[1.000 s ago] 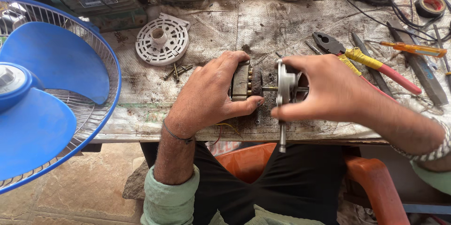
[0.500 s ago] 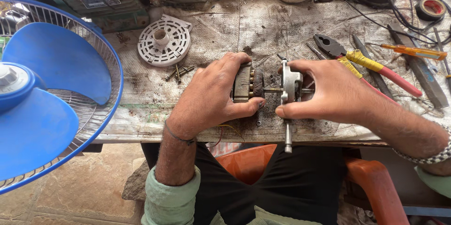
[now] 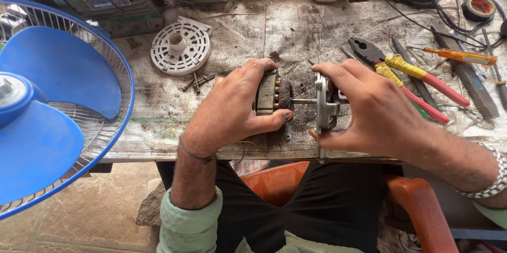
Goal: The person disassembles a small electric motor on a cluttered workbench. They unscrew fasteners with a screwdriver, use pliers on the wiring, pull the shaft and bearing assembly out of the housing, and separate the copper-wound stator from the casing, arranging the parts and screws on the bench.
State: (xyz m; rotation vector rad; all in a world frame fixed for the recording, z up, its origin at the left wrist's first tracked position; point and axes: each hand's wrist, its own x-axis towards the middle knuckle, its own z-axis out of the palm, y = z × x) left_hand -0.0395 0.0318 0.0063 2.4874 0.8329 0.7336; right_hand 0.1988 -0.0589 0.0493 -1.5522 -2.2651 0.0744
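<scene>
My left hand [image 3: 232, 108] grips a small fan motor core [image 3: 273, 93], a laminated metal block with copper windings, held just above the dirty workbench [image 3: 248, 31]. A steel shaft [image 3: 303, 101] runs from the core to the right. My right hand [image 3: 364, 108] holds a grey metal end cover [image 3: 324, 104] that sits on that shaft, a short gap away from the core. A thin rod hangs down from the cover past the bench's front edge.
A blue fan with its wire guard [image 3: 58, 105] stands at the left. A white round vented cover [image 3: 180, 47] and loose screws [image 3: 198, 80] lie behind my left hand. Pliers [image 3: 401, 68], a screwdriver [image 3: 459, 56], files and tape rolls lie at the right. An orange chair [image 3: 417, 200] is below.
My right hand has drawn the end cover to the right along the shaft, opening a gap between it and the motor core. The left hand has stayed in place.
</scene>
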